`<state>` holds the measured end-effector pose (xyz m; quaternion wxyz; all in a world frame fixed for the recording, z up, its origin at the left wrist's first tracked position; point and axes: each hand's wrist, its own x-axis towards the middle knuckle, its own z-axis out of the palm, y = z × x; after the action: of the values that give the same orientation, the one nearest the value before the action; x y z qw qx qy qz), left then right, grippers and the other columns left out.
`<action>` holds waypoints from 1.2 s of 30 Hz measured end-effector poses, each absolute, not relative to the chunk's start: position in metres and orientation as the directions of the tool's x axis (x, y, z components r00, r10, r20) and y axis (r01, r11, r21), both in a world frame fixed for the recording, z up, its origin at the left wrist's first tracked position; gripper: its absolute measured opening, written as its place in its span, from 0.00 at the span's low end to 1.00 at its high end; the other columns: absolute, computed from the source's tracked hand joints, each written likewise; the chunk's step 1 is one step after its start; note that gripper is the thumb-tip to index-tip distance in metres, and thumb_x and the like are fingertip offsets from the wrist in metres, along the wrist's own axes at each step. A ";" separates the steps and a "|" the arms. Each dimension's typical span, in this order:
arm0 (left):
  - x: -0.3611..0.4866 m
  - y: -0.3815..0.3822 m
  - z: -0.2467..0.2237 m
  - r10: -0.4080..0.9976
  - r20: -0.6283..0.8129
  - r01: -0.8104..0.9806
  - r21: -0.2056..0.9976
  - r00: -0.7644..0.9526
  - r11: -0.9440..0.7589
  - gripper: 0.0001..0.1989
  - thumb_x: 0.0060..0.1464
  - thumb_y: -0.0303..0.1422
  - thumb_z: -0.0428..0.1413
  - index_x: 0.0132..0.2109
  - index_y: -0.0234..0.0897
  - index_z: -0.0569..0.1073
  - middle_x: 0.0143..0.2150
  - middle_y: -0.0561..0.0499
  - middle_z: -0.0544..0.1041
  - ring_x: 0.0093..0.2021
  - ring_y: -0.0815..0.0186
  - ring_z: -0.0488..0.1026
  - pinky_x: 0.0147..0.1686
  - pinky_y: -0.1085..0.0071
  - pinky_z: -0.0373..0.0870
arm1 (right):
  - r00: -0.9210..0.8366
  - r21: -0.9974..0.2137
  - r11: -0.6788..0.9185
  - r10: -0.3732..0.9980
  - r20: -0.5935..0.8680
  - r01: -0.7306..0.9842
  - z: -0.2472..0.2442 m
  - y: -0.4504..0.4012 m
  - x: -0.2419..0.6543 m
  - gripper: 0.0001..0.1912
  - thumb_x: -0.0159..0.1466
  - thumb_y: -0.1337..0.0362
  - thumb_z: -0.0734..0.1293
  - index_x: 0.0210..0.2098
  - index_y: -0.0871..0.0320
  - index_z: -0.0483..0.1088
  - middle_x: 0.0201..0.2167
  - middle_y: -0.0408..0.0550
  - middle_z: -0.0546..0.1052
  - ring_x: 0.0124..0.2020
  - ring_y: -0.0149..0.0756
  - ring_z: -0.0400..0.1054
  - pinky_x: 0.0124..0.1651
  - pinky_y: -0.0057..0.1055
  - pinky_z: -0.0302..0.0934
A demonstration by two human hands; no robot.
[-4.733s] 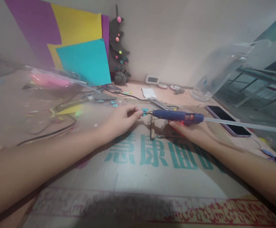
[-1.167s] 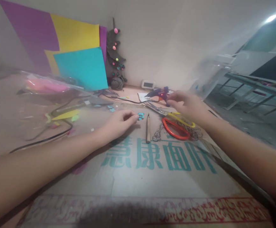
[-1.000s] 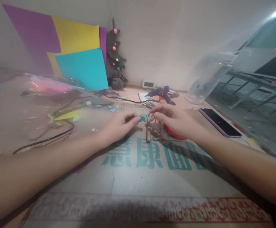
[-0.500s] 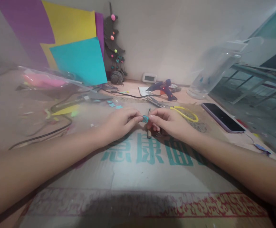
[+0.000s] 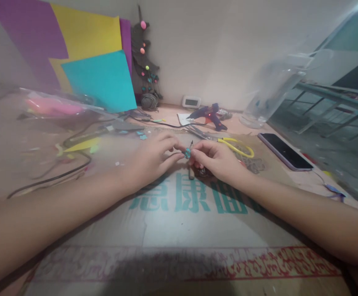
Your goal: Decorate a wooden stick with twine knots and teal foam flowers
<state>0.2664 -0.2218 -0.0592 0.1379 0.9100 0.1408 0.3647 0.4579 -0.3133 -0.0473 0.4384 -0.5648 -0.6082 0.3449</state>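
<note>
Your right hand (image 5: pixel 218 161) has left the glue gun (image 5: pixel 208 112) and come in beside your left hand (image 5: pixel 160 155), so the small turquoise piece (image 5: pixel 188 153) now sits between both sets of fingertips, just above the board and near its middle. Your left thumb and forefinger close on its left side, with a gap between them further back; your right thumb and forefinger look pinched together at its right side, the other fingers curled under. That seems to leave both hands free for shaping or pressing it, though you can't tell from here whether any glue is on it. The piece looks bunched and lobed, more compact than the flatter, petalled outline it showed a moment ago. A slim tool (image 5: pixel 191 172) with a round wooden handle and dark pointed tip lies upright in view, partly behind your right fingers. The gun, dark blue, hard and angular, rests behind, its red light lit. Scissors with a smooth yellow loop (image 5: pixel 252 152) lie near a loose, wiry grey tangle (image 5: pixel 255 165). Beneath, the printed board (image 5: pixel 166 232) is flat and dull, with green characters and a red scroll border.
</note>
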 end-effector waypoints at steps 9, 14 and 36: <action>0.267 -0.223 -0.060 0.374 0.618 0.124 0.409 0.691 -0.904 0.05 0.63 0.31 0.56 0.43 0.36 0.75 0.40 0.49 0.78 0.42 0.63 0.74 0.43 0.67 0.69 | 0.032 -0.922 0.091 0.993 0.111 0.376 -0.046 -0.313 0.458 0.11 0.65 0.58 0.67 0.30 0.58 0.71 0.22 0.41 0.74 0.20 0.25 0.64 0.22 0.22 0.58; 0.268 -0.225 -0.056 0.508 0.536 0.204 0.526 0.674 -0.826 0.10 0.65 0.35 0.51 0.46 0.36 0.74 0.41 0.48 0.79 0.42 0.63 0.75 0.43 0.67 0.69 | 0.020 -0.922 0.112 0.992 0.128 0.371 -0.045 -0.314 0.458 0.12 0.64 0.57 0.68 0.30 0.58 0.70 0.24 0.43 0.76 0.22 0.26 0.65 0.25 0.24 0.61; 0.272 -0.231 -0.049 0.713 0.250 0.249 0.819 0.655 -0.516 0.13 0.60 0.39 0.53 0.31 0.37 0.72 0.29 0.53 0.75 0.30 0.66 0.69 0.32 0.70 0.63 | -0.275 -0.226 0.474 0.768 0.578 0.851 -0.048 -0.316 0.463 0.07 0.68 0.60 0.66 0.35 0.56 0.70 0.30 0.46 0.76 0.31 0.34 0.68 0.36 0.31 0.60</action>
<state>0.2718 -0.2307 -0.0486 0.3944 0.8196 0.2936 0.2941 0.4634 -0.3165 -0.0479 0.3222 -0.5087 -0.7958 -0.0641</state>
